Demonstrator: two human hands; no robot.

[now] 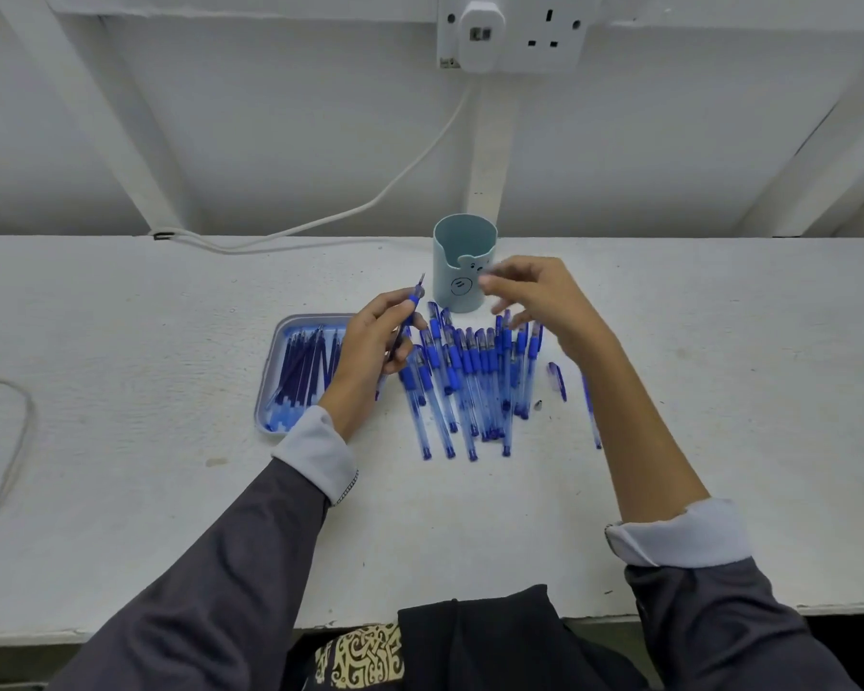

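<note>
from my remote seat i see the left hand [370, 356] pinching 1 blue pen [411, 311] between thumb and fingertips, its tip pointing up, just left of the teal cup [462, 261]. the right hand [539, 296] hovers over the pile of pens [470, 381] on the white table [170, 341], fingers loosely bent and spread, gripping nothing i can make out. a tray [265, 391] of refills [305, 366] lies beside the left wrist.
</note>
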